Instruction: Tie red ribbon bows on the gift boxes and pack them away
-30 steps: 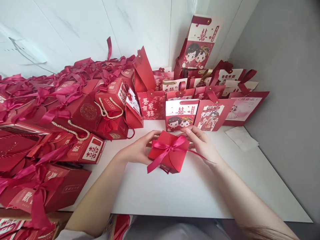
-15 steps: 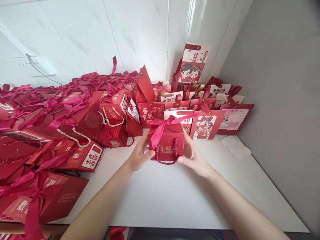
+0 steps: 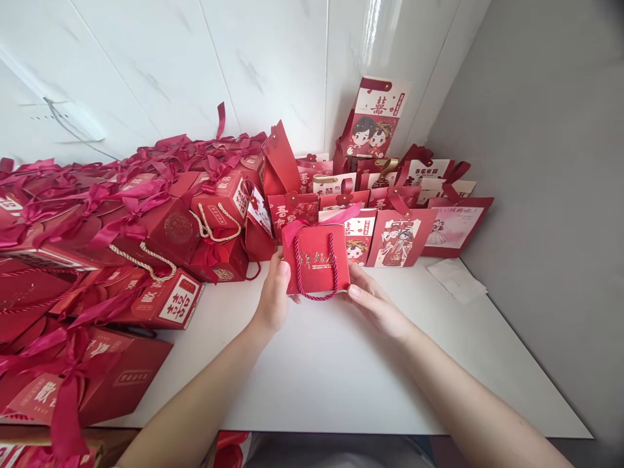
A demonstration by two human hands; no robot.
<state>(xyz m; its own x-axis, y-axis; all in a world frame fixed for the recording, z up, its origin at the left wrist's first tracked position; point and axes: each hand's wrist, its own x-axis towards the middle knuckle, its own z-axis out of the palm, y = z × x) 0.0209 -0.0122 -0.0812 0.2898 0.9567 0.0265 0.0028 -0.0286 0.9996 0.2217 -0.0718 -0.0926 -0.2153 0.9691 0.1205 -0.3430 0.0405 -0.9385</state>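
Between my two hands is a small red gift box (image 3: 316,260) with gold lettering, a dark pink twisted cord handle and a pink ribbon bow on top. Its lettered side faces me, and the cord hangs down across it. My left hand (image 3: 275,289) grips its left side, thumb in front and fingers partly hidden behind and below. My right hand (image 3: 373,299) holds the lower right corner, with the thumb at the front edge. Just behind the box stand a white and red bag with a cartoon figure (image 3: 359,240) and a red bag with a costumed figure (image 3: 403,239).
Many red ribboned boxes (image 3: 156,221) are stacked at the left on the white table (image 3: 322,377). Several gift bags (image 3: 458,227) stand along the tiled back wall. A white paper (image 3: 455,279) lies at the right, near the grey side wall (image 3: 550,195).
The gift box has tipped back, so its lettered front shows more fully and the top is mostly out of sight. My hands moved slightly with it.
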